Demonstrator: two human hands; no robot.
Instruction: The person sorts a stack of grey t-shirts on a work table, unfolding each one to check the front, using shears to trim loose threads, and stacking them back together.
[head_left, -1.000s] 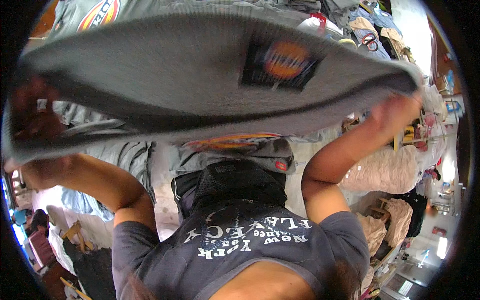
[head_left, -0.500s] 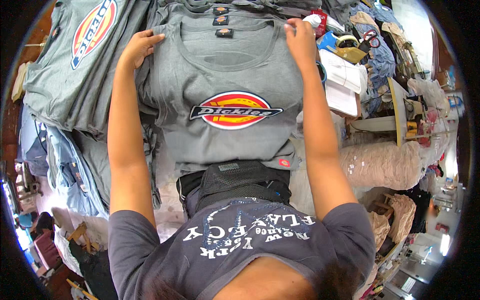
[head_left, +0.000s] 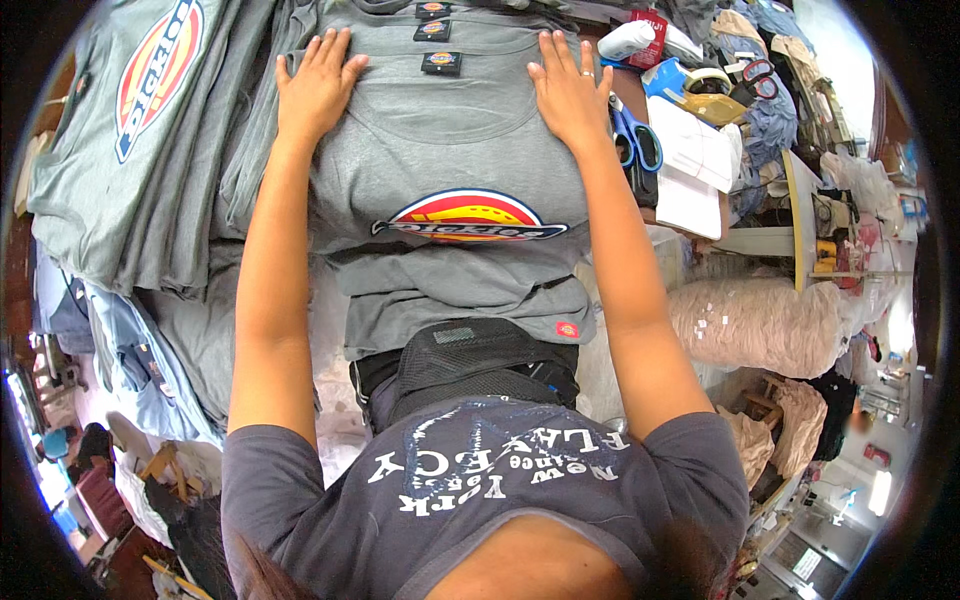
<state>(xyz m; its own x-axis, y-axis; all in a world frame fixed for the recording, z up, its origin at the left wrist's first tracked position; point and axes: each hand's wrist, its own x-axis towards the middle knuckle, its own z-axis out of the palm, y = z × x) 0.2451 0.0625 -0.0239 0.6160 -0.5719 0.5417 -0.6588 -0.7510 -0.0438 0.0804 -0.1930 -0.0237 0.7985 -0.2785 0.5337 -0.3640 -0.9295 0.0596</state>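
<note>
In front of me a grey T-shirt [head_left: 440, 165] lies face up on a stack of similar shirts, its wide neckline toward the far side. A red, yellow and navy oval emblem [head_left: 470, 218] crosses its chest, partly curved out of sight over the edge. My left hand [head_left: 318, 85] rests flat on the left shoulder of the shirt, fingers spread. On the right shoulder my right hand [head_left: 570, 92] lies flat too, a ring on one finger. Between the hands a black neck label [head_left: 441, 63] shows. The lower hem, with a small red tag [head_left: 567, 329], hangs near my waist.
More folded grey shirts [head_left: 90, 190] are piled at the left. Blue-handled scissors [head_left: 636, 140], white papers [head_left: 690, 150], a tape dispenser [head_left: 705, 95] and a white bottle [head_left: 625, 40] lie right of the stack. A beige fabric bundle [head_left: 755, 325] stands farther right.
Both hands have come down flat onto the shirt's shoulders, moving inward from its edges. The shirt has settled on the stack, its emblem now bending over the near edge. The scissors show more fully.
</note>
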